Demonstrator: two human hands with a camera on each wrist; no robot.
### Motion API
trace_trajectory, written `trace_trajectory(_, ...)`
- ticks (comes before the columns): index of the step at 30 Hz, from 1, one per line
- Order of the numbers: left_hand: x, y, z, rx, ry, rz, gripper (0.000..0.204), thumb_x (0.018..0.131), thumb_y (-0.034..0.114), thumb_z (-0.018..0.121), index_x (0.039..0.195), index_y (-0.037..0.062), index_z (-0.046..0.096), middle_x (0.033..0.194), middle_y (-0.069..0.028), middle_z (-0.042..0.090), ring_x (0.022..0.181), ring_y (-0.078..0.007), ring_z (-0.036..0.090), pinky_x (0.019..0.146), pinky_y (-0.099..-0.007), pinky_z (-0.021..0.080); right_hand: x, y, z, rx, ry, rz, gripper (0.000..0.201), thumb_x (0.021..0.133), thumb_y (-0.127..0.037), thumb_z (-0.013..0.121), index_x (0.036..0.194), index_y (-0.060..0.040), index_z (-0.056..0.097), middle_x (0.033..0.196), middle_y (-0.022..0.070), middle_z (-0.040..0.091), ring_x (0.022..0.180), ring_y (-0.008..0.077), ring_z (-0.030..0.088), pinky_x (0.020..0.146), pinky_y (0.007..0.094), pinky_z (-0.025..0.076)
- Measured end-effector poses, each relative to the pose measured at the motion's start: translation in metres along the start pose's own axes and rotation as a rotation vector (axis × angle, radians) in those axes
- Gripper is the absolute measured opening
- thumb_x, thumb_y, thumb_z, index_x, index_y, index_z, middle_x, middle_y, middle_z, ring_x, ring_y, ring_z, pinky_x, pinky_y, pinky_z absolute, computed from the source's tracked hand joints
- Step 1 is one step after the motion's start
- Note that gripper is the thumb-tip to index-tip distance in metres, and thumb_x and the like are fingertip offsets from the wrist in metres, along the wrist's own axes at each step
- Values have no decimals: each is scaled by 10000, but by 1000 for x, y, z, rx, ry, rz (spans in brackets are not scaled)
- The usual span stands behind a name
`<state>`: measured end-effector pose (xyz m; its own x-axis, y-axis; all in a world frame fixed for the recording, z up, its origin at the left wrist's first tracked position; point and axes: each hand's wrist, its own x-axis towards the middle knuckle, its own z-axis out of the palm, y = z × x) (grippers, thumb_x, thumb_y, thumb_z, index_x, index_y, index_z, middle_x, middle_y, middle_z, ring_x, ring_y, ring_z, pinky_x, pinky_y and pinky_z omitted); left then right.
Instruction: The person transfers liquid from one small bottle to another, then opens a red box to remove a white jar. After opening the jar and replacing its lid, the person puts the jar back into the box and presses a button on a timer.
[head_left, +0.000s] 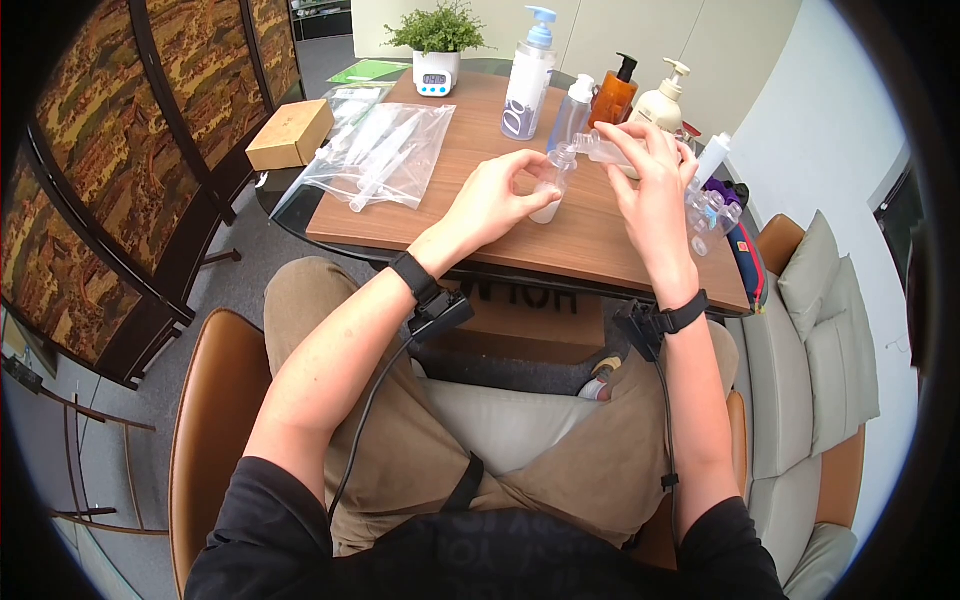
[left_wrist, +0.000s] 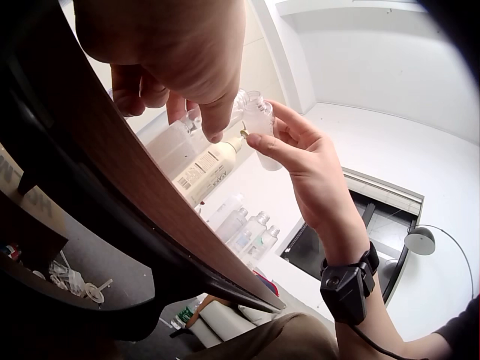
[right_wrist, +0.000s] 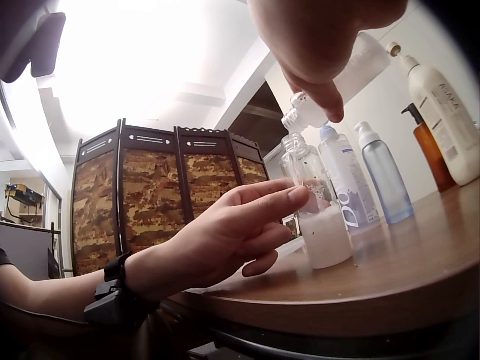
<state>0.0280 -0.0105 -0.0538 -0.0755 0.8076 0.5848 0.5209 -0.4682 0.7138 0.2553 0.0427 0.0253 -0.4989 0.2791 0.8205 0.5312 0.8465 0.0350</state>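
Note:
My left hand (head_left: 495, 200) grips a small clear bottle (right_wrist: 326, 238) round its upper body. That bottle stands upright on the wooden tabletop, its lower part filled with a whitish, cloudy liquid. Above it, my right hand (head_left: 652, 178) holds a second clear bottle (left_wrist: 259, 126) between thumb and fingers, tipped well over to the left. The tilted bottle's open mouth is right at the open mouth of the standing one. In the right wrist view, my right hand (right_wrist: 330, 45) covers part of the tilted bottle.
Behind the hands stand a blue-capped pump bottle (head_left: 528, 90), a bluish pump bottle (head_left: 570, 118), an amber one (head_left: 613, 95) and a cream one (head_left: 660, 103). Several clear bottles (head_left: 708, 218) are at the right. A zip bag (head_left: 425, 150), cardboard box (head_left: 290, 137) and potted plant (head_left: 436, 72) are left.

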Motion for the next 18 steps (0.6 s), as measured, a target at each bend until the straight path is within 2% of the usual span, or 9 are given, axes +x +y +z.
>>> trace_trajectory(3, 0, 3, -1, 1, -4, -25, 561, 948, 345, 892, 1351, -6, 725, 1189, -74, 814, 696, -94, 597, 705, -298, 562, 0, -1, 0, -14, 7, -1, 484, 909, 16, 787, 1359, -161, 778, 1228, 56, 679, 1269, 245, 625, 1227, 525, 297)
trace_trajectory(5, -1, 6, -1, 4, -2, -40, 501, 951, 341, 871, 1317, 21, 749, 1199, -139, 827, 890, -236, 765, 862, -394, 605, 1, -2, 0, -21, 13, -2, 483, 910, 18, 786, 1358, -161, 779, 1225, 55, 678, 1267, 245, 625, 1227, 526, 298)
trace_trajectory(8, -1, 9, -3, -4, -18, -76, 505, 952, 350, 873, 1312, 19, 751, 1197, -141, 827, 918, -239, 768, 867, -392, 603, 1, -2, -1, -26, 12, 2, 479, 909, 18, 784, 1353, -161, 780, 1225, 55, 679, 1269, 243, 624, 1228, 528, 296)
trace_trajectory(12, -1, 8, -2, 0, -18, -70, 512, 950, 358, 875, 1313, 19, 751, 1193, -139, 827, 902, -234, 763, 859, -390, 601, 2, -2, 0, -32, 17, -3, 481, 904, 19, 782, 1348, -166, 783, 1226, 56, 679, 1265, 245, 627, 1228, 531, 301)
trace_trajectory(14, 0, 3, -1, 1, -8, -21, 575, 949, 361, 890, 1363, -1, 722, 1200, -80, 813, 692, -93, 600, 706, -300, 564, 2, -2, 0, -32, 20, -4, 484, 900, 21, 782, 1346, -168, 784, 1225, 57, 678, 1264, 246, 628, 1228, 532, 303)
trace_trajectory(18, -1, 7, -2, 6, -24, -50, 576, 951, 357, 888, 1367, -3, 719, 1204, -83, 813, 702, -97, 611, 714, -302, 570, 2, -2, 0, -36, 26, -7, 486, 894, 24, 783, 1341, -166, 787, 1231, 57, 681, 1268, 247, 630, 1229, 533, 305)
